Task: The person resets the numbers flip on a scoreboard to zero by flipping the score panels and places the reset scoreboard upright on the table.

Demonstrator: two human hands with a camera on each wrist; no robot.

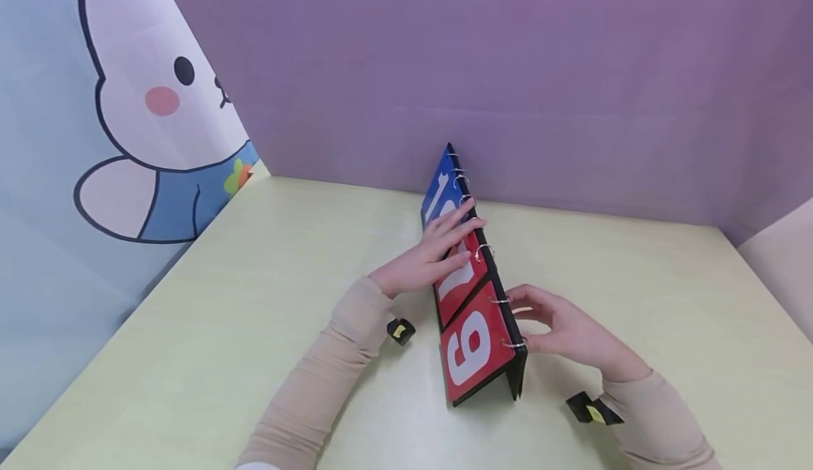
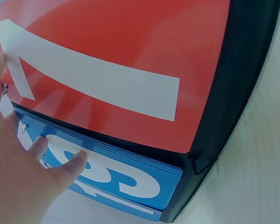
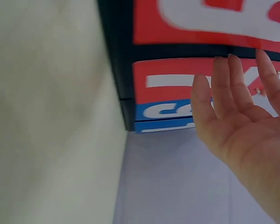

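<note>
A tabletop flip scoreboard point(image 1: 468, 336) stands tent-shaped, its long ridge running away from me. Red number cards point(image 1: 459, 272) hang from metal rings on its near half and blue ones point(image 1: 440, 191) on its far half. My left hand point(image 1: 427, 257) lies across the left face near the middle, fingers spread toward the ridge. In the left wrist view, its fingertips overlap the blue cards point(image 2: 121, 172) beside a red "1". At the right face, close to the near end, is my right hand point(image 1: 565, 325); the right wrist view has its fingers point(image 3: 221, 88) extended against the red cards.
The scoreboard stands on a pale yellow table point(image 1: 305, 244). A purple backdrop point(image 1: 508, 82) rises behind it, and a cartoon-printed sheet point(image 1: 44, 138) hangs at left. Small black pieces with yellow marks sit by the left wrist point(image 1: 401, 331) and right wrist point(image 1: 593, 410).
</note>
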